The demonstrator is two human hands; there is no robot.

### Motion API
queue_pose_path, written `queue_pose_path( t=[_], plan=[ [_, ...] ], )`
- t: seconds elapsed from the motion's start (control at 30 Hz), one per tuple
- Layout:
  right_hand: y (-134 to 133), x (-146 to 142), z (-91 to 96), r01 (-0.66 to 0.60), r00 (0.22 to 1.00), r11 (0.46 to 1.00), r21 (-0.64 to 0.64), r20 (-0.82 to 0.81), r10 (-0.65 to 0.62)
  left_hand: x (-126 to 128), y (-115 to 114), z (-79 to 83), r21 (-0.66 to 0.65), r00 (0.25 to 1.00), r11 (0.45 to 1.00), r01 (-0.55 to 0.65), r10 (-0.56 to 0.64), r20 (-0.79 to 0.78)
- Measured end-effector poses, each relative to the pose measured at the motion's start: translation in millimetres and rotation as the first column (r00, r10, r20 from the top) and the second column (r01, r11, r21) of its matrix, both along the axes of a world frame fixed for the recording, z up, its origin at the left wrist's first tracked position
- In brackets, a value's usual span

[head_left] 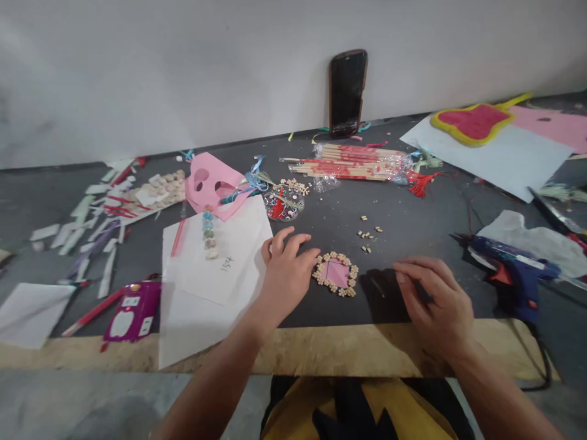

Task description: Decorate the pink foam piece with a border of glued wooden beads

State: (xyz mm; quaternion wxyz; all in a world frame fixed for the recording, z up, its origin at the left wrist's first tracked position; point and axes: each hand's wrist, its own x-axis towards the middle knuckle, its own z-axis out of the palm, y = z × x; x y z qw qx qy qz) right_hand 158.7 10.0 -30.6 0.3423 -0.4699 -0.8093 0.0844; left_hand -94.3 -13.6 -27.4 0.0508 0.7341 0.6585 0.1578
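A small piece of pink paper (337, 273) lies flat on the dark tabletop, edged with a ring of little wooden flower shapes (352, 275). My left hand (288, 269) is just left of it, fingers spread, with a fingertip at its left rim; I cannot tell if it presses on it. To the right, my right hand (435, 302) hovers with thumb and index tips drawn together. Whatever sits in that pinch, if anything, is too small to make out. Beyond the ring lie several tiny pale wooden pieces (365, 234).
A blue glue gun (513, 263) rests at the right, its cord over the edge. Wrapped sticks (348, 164) and an upright phone (347, 91) stand behind. White paper (183, 324), a pink cut-out (213, 177) and a purple case (132, 311) occupy the left.
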Motion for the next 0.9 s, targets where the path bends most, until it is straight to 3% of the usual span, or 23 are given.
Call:
queue_pose_path(
  t=[0.2, 0.6, 0.9],
  plan=[
    [0.7, 3.9, -12.6, -0.043, 0.995, 0.997, -0.06, -0.095, 0.037, 2.0, 3.3, -2.5, -0.04, 1.0, 0.999, 0.01, -0.01, -0.002],
    [1.1, 4.6, -14.3, -0.122, 0.98, 0.983, -0.137, -0.173, 0.097, 5.0, 10.5, 10.9, -0.11, 0.999, 0.993, 0.038, -0.039, -0.005],
    [1.0, 4.7, -13.4, -0.15, 0.975, 0.975, -0.163, -0.19, 0.118, 5.5, 13.1, 12.1, -0.15, 0.991, 0.98, 0.132, -0.131, 0.018]
  ],
)
